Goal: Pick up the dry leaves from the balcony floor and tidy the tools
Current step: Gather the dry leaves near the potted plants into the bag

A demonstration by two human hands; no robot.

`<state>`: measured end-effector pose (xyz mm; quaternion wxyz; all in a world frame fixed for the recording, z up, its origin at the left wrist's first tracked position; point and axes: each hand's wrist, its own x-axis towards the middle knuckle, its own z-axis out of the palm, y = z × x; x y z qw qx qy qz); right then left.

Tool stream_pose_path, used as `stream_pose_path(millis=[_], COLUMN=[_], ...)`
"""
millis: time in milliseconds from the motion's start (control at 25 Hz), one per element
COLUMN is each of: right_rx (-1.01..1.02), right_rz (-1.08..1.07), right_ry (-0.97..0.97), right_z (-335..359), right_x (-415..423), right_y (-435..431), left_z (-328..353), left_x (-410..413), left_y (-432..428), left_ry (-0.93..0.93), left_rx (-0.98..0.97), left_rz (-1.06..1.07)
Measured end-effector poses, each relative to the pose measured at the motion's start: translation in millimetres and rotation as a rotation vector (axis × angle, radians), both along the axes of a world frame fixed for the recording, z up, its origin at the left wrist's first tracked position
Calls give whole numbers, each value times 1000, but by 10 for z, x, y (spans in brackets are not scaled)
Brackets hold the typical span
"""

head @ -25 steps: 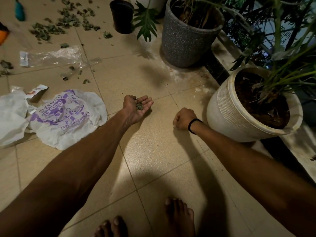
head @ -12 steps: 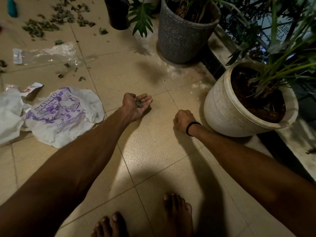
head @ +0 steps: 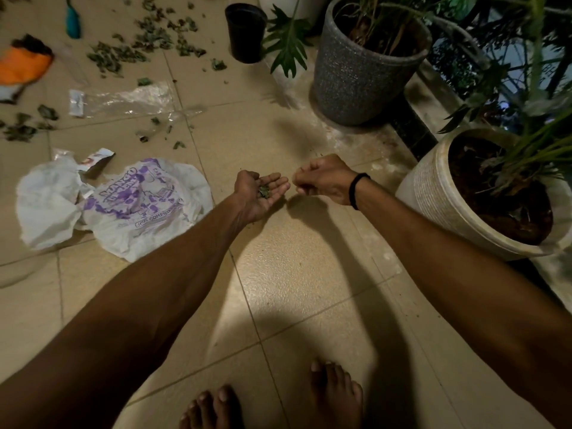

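The right hand [head: 325, 181], a fist beside the pot [head: 433, 196] a moment ago, has swung across to the left hand [head: 257, 199]. Its knuckles are up and its fingers curled, their tips nearly meeting the left's; whether they pinch anything cannot be told. The left lies palm up, loosely cupped, carrying leaf bits [head: 264, 191]. More leaves [head: 123, 54] litter the tiles [head: 294, 274] beyond the bag [head: 145, 209].

A home balcony: tiled floor [head: 297, 274], potted plants [head: 368, 57] along the ledge, dry leaves [head: 123, 54] scattered about.
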<state>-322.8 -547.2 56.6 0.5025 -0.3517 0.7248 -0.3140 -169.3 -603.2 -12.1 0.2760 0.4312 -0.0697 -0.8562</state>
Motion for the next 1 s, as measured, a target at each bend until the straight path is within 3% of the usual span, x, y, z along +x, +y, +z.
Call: stream_pose_path(millis=[200, 280, 400, 560, 760, 920, 1000], right_rx=[-99, -119, -212, -380, -96, -182, -205], right_rz=[313, 393, 374, 20, 417, 400, 327], right_ry=[481, 573, 517, 363, 490, 580, 497], right_z=[-32, -24, 26, -190, -904, -1189, -1200], right_x=[476, 606, 675, 677, 747, 824, 867], right_y=[-341, -415, -503, -490, 16, 167, 218], left_z=[43, 20, 40, 106, 161, 156, 159], left_x=[83, 148, 287, 554, 847, 916, 907], left_y=[-5, -68, -195, -427, -595, -612, -600], left_ry=[-8, -25, 24, 84, 93, 83, 80], left_rx=[-6, -25, -28, -27, -36, -44, -44], left_rz=[-13, 2, 81, 218, 341, 355, 358])
